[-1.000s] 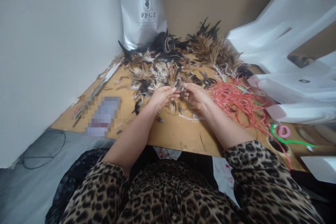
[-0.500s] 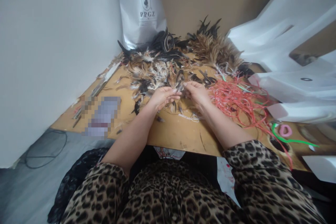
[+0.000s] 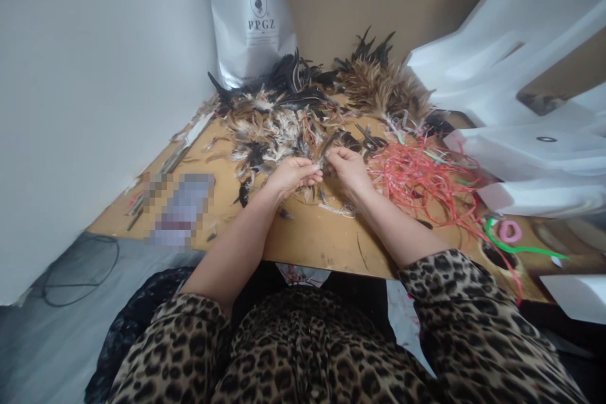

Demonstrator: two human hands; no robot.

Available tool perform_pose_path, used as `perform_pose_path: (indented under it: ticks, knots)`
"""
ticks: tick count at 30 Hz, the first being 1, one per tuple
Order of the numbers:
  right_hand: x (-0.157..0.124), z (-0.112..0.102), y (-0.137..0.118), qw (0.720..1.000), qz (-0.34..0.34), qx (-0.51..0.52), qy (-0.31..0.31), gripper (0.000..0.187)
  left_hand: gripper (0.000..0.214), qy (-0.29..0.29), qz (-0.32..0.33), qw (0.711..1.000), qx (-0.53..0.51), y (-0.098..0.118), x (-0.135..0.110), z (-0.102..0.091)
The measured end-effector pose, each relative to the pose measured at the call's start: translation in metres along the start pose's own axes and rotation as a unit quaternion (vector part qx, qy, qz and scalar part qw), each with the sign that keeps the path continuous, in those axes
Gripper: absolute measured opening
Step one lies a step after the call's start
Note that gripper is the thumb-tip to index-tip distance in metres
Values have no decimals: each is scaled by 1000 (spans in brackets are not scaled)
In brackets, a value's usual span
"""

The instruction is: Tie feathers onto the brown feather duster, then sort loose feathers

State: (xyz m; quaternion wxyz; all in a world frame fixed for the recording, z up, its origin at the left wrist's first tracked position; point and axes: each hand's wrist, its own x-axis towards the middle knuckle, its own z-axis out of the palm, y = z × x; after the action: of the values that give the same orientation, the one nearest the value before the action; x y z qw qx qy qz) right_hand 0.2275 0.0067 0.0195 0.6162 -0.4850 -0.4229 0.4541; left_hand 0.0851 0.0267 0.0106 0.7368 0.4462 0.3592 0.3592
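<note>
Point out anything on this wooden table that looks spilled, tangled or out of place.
The red plastic strings lie in a loose tangle right of the right hand, some trailing over the wooden table's front edge. Brown and black feathers are strewn beyond the left hand. Both hands pinch a small feather bunch between them.

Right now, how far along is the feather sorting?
Looks done: a tidy brown feather bundle lies at the back. In hand: left hand and right hand pinch a small feather tuft together. Left: the loose feather pile and the red strings beside it.
</note>
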Motion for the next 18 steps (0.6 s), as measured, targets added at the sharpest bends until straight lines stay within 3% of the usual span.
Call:
perform_pose_path:
  ticks: [7,13,18]
  knots:
    - [2,-4,2,994,65,82,-10,29,6,78,8,991,-106,4,3,-4]
    - [-4,3,4,994,84,71,-12,33,4,28,-7,994,-106,0,3,-1]
    - [-9,8,4,994,91,58,-7,34,4,24,-3,994,-105,-3,5,-1]
